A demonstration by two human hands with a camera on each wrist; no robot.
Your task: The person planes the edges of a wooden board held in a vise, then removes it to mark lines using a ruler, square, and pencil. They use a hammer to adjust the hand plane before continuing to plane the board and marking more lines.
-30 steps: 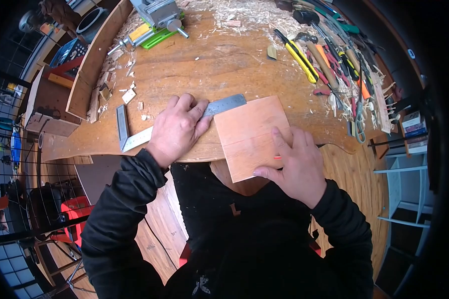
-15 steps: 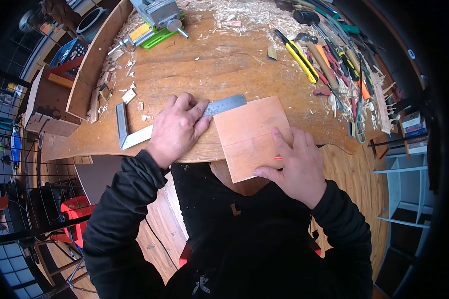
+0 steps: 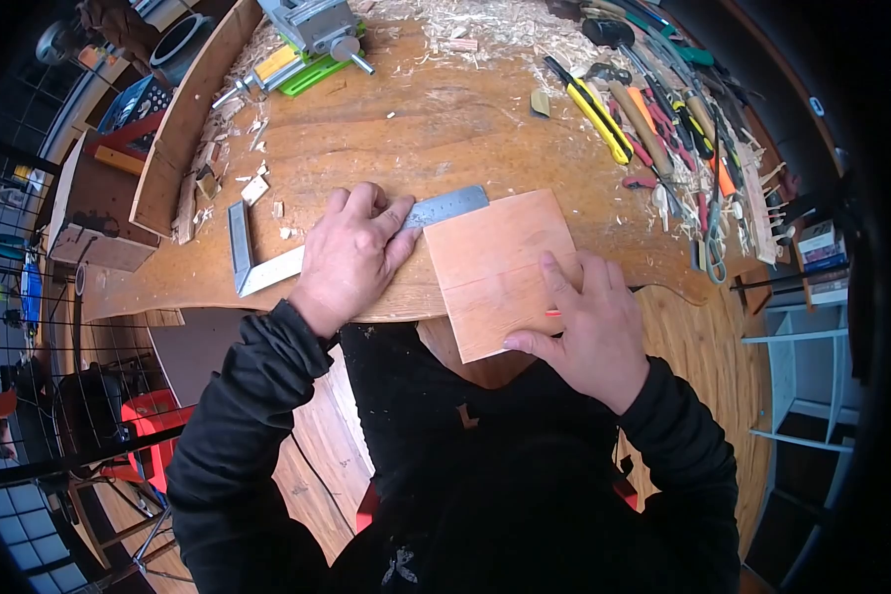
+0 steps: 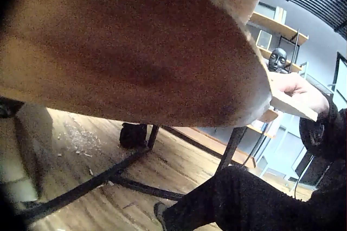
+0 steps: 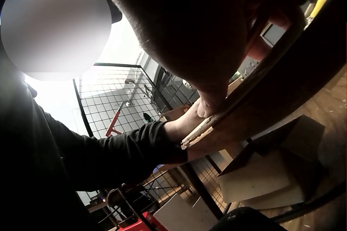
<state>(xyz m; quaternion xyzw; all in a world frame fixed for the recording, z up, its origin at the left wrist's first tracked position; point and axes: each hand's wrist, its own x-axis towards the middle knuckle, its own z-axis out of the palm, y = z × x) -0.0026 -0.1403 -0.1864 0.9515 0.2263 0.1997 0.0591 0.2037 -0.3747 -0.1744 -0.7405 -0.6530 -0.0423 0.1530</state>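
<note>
Bent fingers and thumb of my left hand (image 3: 351,252) hold the blade of a metal try square (image 3: 449,205) down on the bench. Its dark stock (image 3: 241,243) lies to the left. Beside the blade's right end is a square wooden board (image 3: 495,267) with a thin line across it; its near part juts past the bench edge. My right hand (image 3: 594,322) grips the board's right side, thumb near the lower edge. A small red thing (image 3: 552,313) shows by the fingers, mostly hidden. The left wrist view shows that hand (image 4: 301,93) at the board (image 4: 293,105).
A vise (image 3: 317,35) stands at the back left, near a raised wooden strip (image 3: 183,124). Toward the back right lie a yellow cutter (image 3: 596,119), scissors (image 3: 713,243) and several other tools. Shavings (image 3: 465,25) cover the back of the bench (image 3: 396,139).
</note>
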